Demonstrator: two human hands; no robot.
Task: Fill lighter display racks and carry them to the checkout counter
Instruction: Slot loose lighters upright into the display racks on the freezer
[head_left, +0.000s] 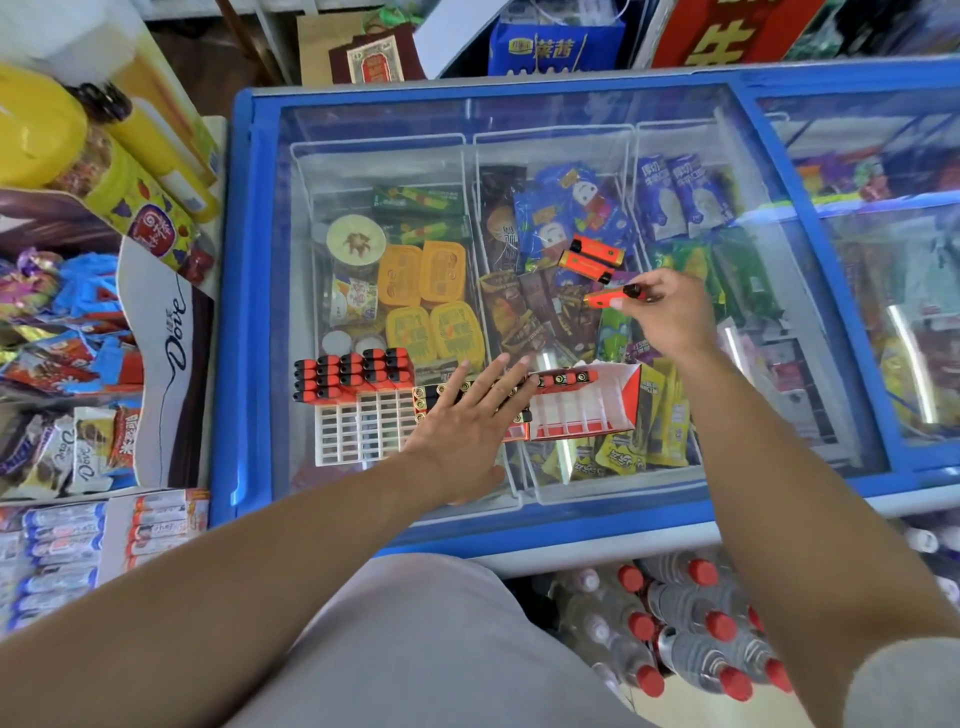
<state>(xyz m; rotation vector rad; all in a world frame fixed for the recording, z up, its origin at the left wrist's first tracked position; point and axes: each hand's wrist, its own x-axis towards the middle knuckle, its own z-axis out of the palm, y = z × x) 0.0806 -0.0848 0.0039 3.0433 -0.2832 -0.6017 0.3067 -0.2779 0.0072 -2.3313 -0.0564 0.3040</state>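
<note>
On the freezer's glass lid (519, 109) the left hand (462, 421) lay flat and open over the lighter box (587, 402) while the right hand (667, 312) pinched a lighter (605, 299) (light, slick, probably best held mid-body) near the half-filled rack (358, 415).

The left hand (464, 415) covers much of a lighter row (563, 378), perhaps a dozen. Bottles (691, 634) run off the bottom edge.
</note>
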